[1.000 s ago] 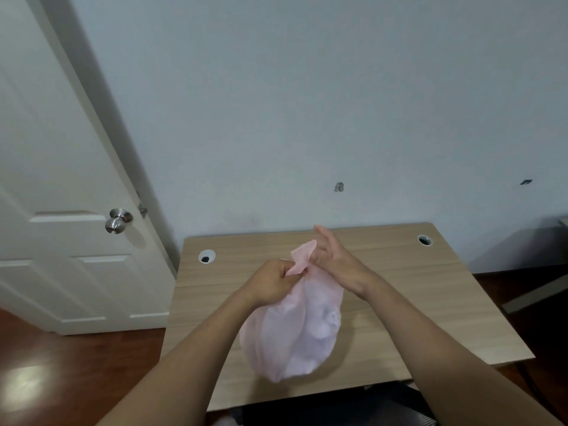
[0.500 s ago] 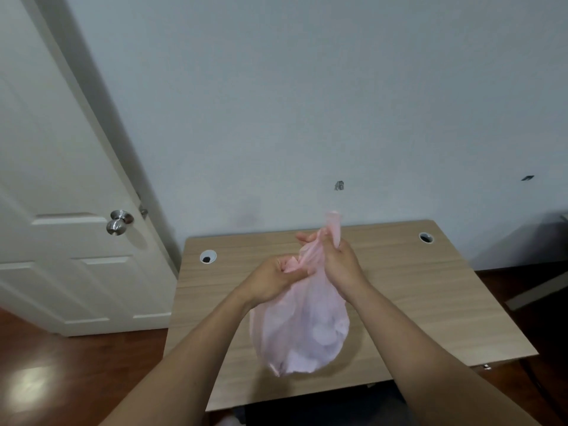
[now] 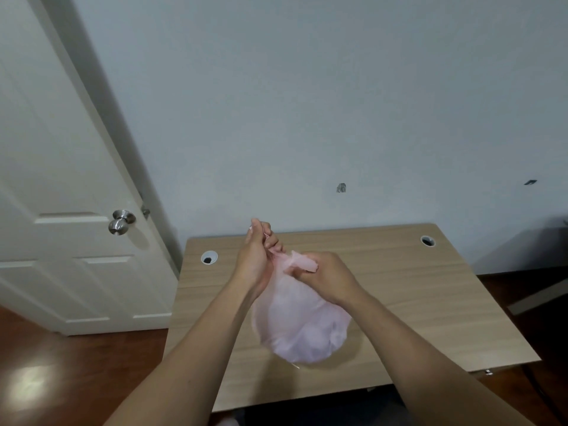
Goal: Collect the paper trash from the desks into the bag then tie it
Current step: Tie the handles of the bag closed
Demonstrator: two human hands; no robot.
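Note:
A thin pink plastic bag [image 3: 301, 327] bulges with pale crumpled paper and hangs just above the wooden desk [image 3: 430, 302]. Its neck is gathered between both hands. My left hand [image 3: 256, 259] is raised at the bag's left side and pinches a strand of the bag's top. My right hand [image 3: 322, 275] grips the other twisted end of the neck, a flap of pink plastic sticking out over its fingers. The paper inside shows only as faint white shapes through the plastic.
The desk has two round cable holes, one at the back left [image 3: 209, 258] and one at the back right [image 3: 427, 241]. A white door [image 3: 61, 210] with a metal knob [image 3: 120, 222] stands open at the left. Reddish wood floor lies around the desk.
My left hand rose and took one strand of the bag's top. My right hand dropped and turned the other end sideways. The bag swung slightly to the right.

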